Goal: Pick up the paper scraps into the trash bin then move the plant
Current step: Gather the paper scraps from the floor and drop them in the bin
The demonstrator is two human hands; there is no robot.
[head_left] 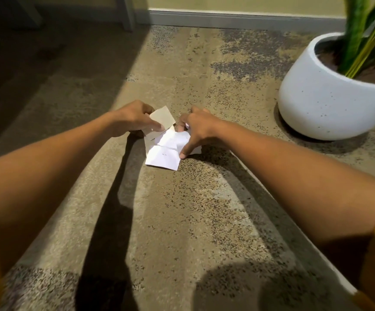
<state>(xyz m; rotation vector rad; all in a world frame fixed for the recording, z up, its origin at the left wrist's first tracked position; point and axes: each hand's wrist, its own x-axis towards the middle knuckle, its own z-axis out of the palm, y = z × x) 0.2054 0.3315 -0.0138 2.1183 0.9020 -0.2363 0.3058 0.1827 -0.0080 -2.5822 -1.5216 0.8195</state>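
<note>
While the left hand (132, 118) pinched a paper scrap (162, 118), the right hand (196, 129) pressed spread fingers on the white scraps (166, 151) lying on the carpet (182, 221), gripping nothing.

A single head-worn wide-angle view looks forward and down, close over the carpet (182, 209).

Left hand (130, 118) pinched closed; right hand (196, 129) fingers spread, pressing down

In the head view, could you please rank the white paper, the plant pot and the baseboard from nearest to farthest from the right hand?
From the right hand:
1. White paper, under its fingers.
2. Plant pot, off to the right on the carpet.
3. Baseboard, along the far wall.
</note>
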